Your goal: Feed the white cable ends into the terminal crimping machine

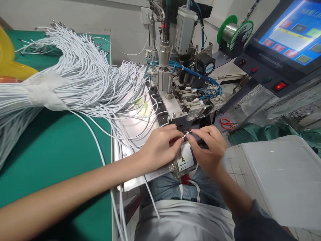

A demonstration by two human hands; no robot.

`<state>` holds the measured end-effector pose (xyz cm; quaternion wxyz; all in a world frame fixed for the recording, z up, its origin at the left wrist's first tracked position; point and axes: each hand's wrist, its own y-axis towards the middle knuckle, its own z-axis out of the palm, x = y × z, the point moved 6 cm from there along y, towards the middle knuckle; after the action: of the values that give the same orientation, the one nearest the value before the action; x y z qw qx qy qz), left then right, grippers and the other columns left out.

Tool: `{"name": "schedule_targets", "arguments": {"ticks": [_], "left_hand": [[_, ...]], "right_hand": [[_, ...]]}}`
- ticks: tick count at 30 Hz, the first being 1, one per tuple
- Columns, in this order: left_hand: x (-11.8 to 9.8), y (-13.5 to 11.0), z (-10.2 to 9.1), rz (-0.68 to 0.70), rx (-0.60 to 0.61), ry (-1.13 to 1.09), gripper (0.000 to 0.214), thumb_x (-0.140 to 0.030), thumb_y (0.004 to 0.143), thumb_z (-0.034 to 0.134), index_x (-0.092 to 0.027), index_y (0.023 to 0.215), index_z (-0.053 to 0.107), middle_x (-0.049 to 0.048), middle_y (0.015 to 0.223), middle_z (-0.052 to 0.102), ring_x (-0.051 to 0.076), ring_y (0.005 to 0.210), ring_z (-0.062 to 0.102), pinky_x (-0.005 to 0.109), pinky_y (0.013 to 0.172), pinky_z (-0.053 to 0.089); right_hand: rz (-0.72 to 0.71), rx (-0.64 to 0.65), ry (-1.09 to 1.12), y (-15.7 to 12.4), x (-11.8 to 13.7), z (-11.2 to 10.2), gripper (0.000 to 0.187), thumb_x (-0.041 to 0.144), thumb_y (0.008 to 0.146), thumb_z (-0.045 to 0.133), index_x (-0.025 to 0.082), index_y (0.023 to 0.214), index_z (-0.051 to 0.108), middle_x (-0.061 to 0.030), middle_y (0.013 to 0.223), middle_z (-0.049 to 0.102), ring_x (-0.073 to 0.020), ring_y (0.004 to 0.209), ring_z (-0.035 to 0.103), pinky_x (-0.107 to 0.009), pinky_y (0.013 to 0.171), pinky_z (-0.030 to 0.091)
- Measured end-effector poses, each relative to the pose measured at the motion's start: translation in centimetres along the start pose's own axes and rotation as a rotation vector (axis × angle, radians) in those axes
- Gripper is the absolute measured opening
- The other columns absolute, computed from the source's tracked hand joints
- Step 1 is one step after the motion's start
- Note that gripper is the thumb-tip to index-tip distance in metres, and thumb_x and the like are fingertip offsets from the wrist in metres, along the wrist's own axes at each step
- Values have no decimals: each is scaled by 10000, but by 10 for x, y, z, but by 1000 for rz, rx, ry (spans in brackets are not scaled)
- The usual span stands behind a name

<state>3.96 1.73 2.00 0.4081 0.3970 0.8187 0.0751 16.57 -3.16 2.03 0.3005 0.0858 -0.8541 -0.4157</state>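
Between my hands, at the front of a soldering machine (173, 107), is the end of a white cable (185, 135) with thin coloured wires showing. My left hand (163, 144) pinches the white jacket between thumb and forefinger. From the other side my right hand (209, 147) pinches the fine wires at the tip, fingers closed. Below the fingers a metal block carries a white warning label (185, 157). A large bundle of white cables (87, 77), tied with a white wrap (47, 90), spreads from the left toward the machine.
A green-topped table (82, 157) fills the left side. A solder spool (230, 31) and a touch-screen panel (293, 33) stand at the upper right. Red-handled scissors (227, 124) lie beyond my right hand. A white bin lid (283, 177) is at the right.
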Motion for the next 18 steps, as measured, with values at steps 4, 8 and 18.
{"name": "schedule_targets", "arguments": {"ticks": [4,8,18], "left_hand": [[0,0,-2,-16,-29,-12,140,-113,807,530,-139,739,650,-16,609,532,81,561,501,198,530,383],[0,0,-3,-20,-48,-20,140,-117,809,532,-140,743,653,-16,609,537,79,563,502,197,530,384],[1,-2,-5,-17,-83,-37,124,-111,811,540,-133,752,647,-13,619,541,81,569,506,196,537,389]], "right_hand": [[256,6,194,-3,-12,7,42,196,771,612,199,746,645,-4,692,572,-118,596,523,-262,539,430],[608,138,594,-9,-28,27,86,228,777,567,173,711,569,18,651,527,-93,555,482,-223,495,389],[614,181,715,-2,-30,33,80,188,751,580,172,673,569,5,736,532,-87,578,464,-226,511,370]]}}
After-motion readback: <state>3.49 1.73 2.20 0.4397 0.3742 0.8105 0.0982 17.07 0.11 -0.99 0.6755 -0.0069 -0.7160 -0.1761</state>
